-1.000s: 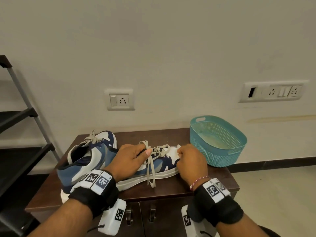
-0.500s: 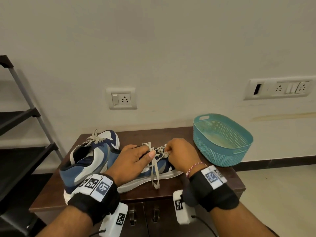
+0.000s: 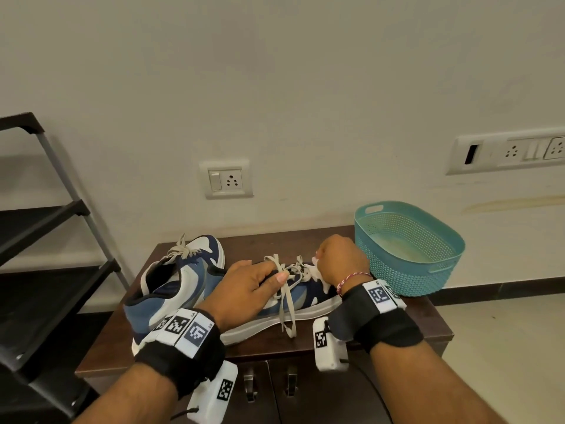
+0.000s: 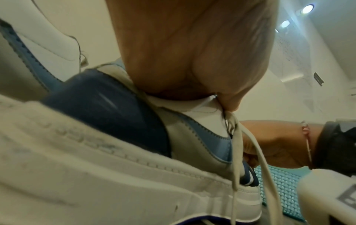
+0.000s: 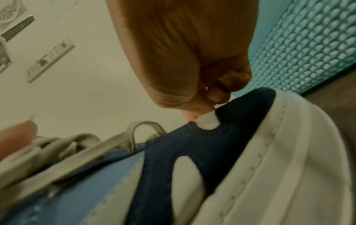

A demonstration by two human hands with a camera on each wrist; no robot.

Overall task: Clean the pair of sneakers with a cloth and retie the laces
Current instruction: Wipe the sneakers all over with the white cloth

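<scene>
Two sneakers sit on the dark counter [image 3: 305,240]. The near sneaker [image 3: 308,298] lies along the counter, toe to the right, sole toward the near edge; the far sneaker [image 3: 171,289] stands just left of it and behind, its heel toward the near left, its own laces [image 3: 180,250] tied in a knot at the tongue.

The left hand [image 3: 247,289] rests on top of the near sneaker at the collar — fingers curled over the opening, thumb lying along the side; its grip is closed on that sneaker, and in the left wrist view the hand [image 4: 192,50] presses down on the white tongue edge. Loose lace [image 3: 287,304] hangs from the eyelets just right of the thumb, down over the side and past the white sole onto the counter; in the left wrist view the same lace [image 4: 237,152] drops in two strands.

The right hand [image 3: 342,264] is over the toe end, fingers curled tight; the right wrist view shows the fingertips [image 5: 215,95] bunched at the navy toe panel, the grip closed, though whether they pinch a lace or a cloth there I cannot tell.

A teal basket [image 3: 440,270] stands at the right end of the counter, just beside the right hand; a black rack [image 3: 46,228] stands at far left; wall sockets [image 3: 226,180] sit behind.
</scene>
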